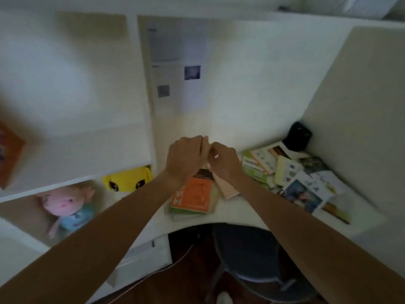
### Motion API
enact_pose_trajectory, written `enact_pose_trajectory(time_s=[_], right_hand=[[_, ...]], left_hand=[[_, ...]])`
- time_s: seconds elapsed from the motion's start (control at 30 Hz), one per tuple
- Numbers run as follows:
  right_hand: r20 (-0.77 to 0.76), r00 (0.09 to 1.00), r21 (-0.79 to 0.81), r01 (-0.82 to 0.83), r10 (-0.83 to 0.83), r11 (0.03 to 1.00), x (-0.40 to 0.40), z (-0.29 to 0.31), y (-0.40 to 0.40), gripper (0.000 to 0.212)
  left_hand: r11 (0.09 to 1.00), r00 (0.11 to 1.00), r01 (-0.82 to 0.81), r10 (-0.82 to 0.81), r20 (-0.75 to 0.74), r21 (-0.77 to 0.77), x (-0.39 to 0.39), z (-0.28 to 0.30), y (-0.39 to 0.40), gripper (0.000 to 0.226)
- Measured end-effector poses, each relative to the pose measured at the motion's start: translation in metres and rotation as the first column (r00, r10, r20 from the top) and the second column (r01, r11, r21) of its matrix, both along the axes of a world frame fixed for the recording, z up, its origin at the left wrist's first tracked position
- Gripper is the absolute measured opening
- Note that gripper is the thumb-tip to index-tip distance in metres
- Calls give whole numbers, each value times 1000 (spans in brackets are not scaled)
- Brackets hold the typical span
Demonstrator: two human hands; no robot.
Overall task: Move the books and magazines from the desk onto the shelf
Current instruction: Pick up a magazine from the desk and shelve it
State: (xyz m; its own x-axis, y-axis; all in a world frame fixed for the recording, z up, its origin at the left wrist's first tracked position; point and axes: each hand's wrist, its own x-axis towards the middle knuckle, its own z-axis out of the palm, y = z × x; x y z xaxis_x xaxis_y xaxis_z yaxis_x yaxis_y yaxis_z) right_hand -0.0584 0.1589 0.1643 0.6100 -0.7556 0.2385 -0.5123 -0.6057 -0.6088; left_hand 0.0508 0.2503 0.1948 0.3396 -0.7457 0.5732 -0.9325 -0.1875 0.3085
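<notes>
Your left hand and right hand meet, fingers curled; whether they hold anything, you cannot tell. Directly below them, the orange paperback book lies on the white counter, long axis running away from you.

No text readable anywhere. Orange book at 6 o'clock of hands carries white marks on cover's left edge, too blurred to read. Papers on wall at 12 o'clock: print illegible.

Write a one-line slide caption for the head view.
Both hands, left hand and right hand, meet above an orange book on the white desk.
</notes>
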Motion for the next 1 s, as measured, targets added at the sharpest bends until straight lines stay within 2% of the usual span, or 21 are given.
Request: enact_pose_trajectory(time_s=[0.13,0.27,0.4,0.6,0.67,0.8,0.9,1.0], right_hand=[[-150,967,39,213,-205,976,-57,-25,-64,22],[-253,915,42,336,-316,941,-95,-51,-129,27],[-320,877,48,394,-359,918,-113,-97,-206,22],[-419,829,133,461,-371,878,-133,-189,-316,18],[-443,811,136,482,-382,865,-139,-221,-345,26],[-517,804,147,421,-293,895,-144,-273,-388,55],[-551,792,62,351,-262,934,-148,-295,-403,65],[-566,789,-92,225,-237,970,-150,-297,-410,50]], left_hand=[[970,965,94,-33,-259,225,-36,-30,-76,30],[871,935,130,51,-351,474,-59,-62,-154,28],[788,906,181,100,-412,589,-77,-105,-234,31],[739,868,244,122,-481,628,-96,-194,-333,20],[738,824,252,175,-539,625,-97,-217,-356,12],[761,834,208,190,-518,614,-95,-256,-393,20],[766,827,218,184,-531,605,-91,-271,-409,21],[761,830,229,172,-530,607,-88,-274,-418,24]])
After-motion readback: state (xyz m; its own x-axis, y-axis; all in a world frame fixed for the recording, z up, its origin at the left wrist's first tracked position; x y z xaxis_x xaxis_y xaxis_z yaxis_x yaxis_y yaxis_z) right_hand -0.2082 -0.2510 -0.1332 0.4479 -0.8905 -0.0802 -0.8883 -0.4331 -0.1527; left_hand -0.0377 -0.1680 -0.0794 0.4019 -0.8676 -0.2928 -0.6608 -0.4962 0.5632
